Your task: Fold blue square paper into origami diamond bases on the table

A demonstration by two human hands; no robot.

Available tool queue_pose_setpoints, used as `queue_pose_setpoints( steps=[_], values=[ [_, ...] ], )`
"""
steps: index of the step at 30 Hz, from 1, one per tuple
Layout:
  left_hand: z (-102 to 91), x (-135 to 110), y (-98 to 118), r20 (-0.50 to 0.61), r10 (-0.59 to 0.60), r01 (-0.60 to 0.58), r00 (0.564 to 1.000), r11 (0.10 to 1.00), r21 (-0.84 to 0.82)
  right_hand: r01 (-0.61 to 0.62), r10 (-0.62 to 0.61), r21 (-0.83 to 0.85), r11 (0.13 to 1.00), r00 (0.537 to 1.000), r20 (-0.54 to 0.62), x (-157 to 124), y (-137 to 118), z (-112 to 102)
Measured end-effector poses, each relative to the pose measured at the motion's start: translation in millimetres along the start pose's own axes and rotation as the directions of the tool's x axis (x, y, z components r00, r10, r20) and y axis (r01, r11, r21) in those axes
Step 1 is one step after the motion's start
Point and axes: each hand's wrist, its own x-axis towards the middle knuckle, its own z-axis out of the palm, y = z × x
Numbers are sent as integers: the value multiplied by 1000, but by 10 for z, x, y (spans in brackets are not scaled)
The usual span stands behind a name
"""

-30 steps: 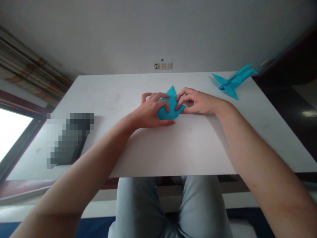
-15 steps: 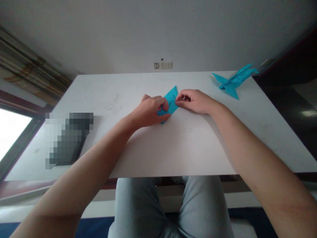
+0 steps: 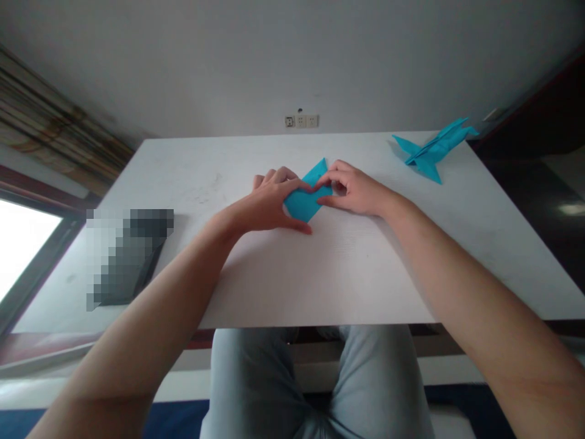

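A folded piece of blue paper [image 3: 302,206] lies on the white table between my hands, its pointed tip towards the wall. My left hand [image 3: 273,198] rests over its left side, index finger stretched across the paper. The left thumb is spread away near the paper's lower corner. From the other side, my right hand [image 3: 350,188] has its bent index finger and thumb on the right part of the sheet, close together. The two index fingertips meet near the paper's middle. Part of the paper is hidden under the fingers.
A blue origami bird [image 3: 432,151] sits at the table's back right. On the left is a dark, pixelated flat object [image 3: 132,259]. The white table [image 3: 292,286] reaches back to the grey wall, which carries sockets [image 3: 301,121]. My legs are below the front edge.
My left hand has opened out, its index finger extending and its thumb moving away from the other fingers. My right fingers have shifted left onto the paper. More of the blue surface shows.
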Motion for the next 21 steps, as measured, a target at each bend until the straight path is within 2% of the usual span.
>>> queue_pose_setpoints(
  steps=[4, 8, 12, 18, 21],
  values=[
    [13, 4, -93, -132, -130, 132, 983, 991, 6, 34, -37, -89, 995, 999, -22, 1, 31, 41],
    [20, 12, -123, -163, -223, 231, 961, 972, 30, 102, -108, -240, 965, 994, -12, 0, 8, 86],
    [36, 26, -160, -205, -230, 236, 951, 972, 3, 107, -91, -281, 954, 993, 70, -5, -16, 83],
    [1, 54, -109, -192, -279, 266, 941, 960, -93, 74, -62, -280, 957, 997, 53, -11, 20, 61],
    [-38, 51, -36, -182, -238, 200, 954, 959, -202, 69, -58, -282, 957, 997, 50, -9, 16, 62]
  ],
)
